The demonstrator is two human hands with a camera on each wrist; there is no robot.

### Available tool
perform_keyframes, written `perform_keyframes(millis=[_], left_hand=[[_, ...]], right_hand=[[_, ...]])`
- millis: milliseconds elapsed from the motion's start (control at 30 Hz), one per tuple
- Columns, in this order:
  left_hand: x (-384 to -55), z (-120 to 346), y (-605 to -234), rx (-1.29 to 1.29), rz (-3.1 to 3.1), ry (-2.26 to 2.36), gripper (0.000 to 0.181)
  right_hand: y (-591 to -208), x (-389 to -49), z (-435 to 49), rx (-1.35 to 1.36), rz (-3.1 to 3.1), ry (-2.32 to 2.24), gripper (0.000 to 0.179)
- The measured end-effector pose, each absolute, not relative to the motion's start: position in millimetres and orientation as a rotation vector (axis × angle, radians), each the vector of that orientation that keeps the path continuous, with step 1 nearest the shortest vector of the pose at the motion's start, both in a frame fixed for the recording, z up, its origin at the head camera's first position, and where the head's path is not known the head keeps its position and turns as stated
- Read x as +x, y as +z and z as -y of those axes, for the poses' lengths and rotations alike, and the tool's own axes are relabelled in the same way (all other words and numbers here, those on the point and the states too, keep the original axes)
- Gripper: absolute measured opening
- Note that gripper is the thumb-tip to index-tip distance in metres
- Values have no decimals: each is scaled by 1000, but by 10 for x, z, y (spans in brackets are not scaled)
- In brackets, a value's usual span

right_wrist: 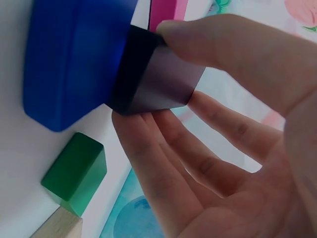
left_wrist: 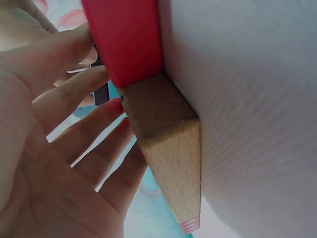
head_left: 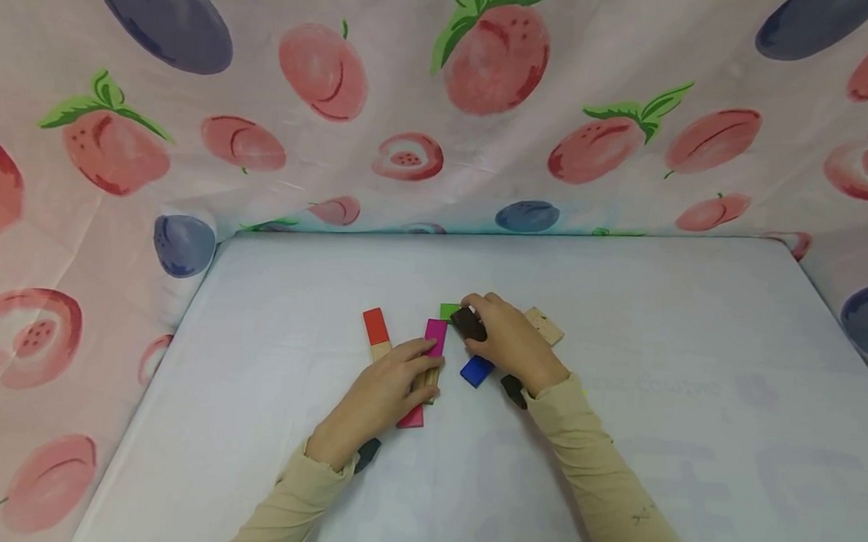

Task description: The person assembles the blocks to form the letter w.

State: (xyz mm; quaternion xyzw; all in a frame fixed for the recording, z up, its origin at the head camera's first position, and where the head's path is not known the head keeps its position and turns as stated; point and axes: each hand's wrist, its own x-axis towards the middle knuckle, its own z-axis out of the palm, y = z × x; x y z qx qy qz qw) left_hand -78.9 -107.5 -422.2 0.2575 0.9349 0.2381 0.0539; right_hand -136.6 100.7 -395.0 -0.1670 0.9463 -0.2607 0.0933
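Observation:
My right hand (head_left: 513, 334) pinches a dark brown block (head_left: 470, 324) between thumb and fingers, its end against the fingertips in the right wrist view. Close to it are a blue block (head_left: 476, 371) and a green block (head_left: 449, 312), partly covered. My left hand (head_left: 384, 387) lies with loosely extended fingers over a row of blocks. From under it show a magenta block (head_left: 435, 336), a plain wooden block (head_left: 432, 379) and a pinkish-red block (head_left: 412, 416). In the left wrist view, the fingers run beside a red block (left_wrist: 126, 42) and a wooden block (left_wrist: 173, 163).
A red block (head_left: 375, 326) meets a plain wooden piece (head_left: 380, 350) left of the row. Pale wooden blocks (head_left: 545, 326) lie beyond the right hand. One dark block (head_left: 514, 391) sits by the right cuff, another (head_left: 369, 454) by the left cuff. Fruit-patterned cloth (head_left: 415, 73) hangs behind the white table (head_left: 697, 317).

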Motion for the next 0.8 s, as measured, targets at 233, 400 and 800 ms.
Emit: perform_keyframes(millis=[233, 400, 800], left_hand=[[-792, 1078, -4233, 789, -2843, 730, 42], [-791, 1082, -4238, 792, -2849, 727, 41], [-795, 1086, -4243, 794, -2849, 717, 42]], right_hand=[[-3950, -1331, -1008, -487, -2802, -724, 53], [-3965, -1315, -1009, -473, -2801, -707, 53], [-3979, -1296, -1019, -482, -2804, -679, 53]])
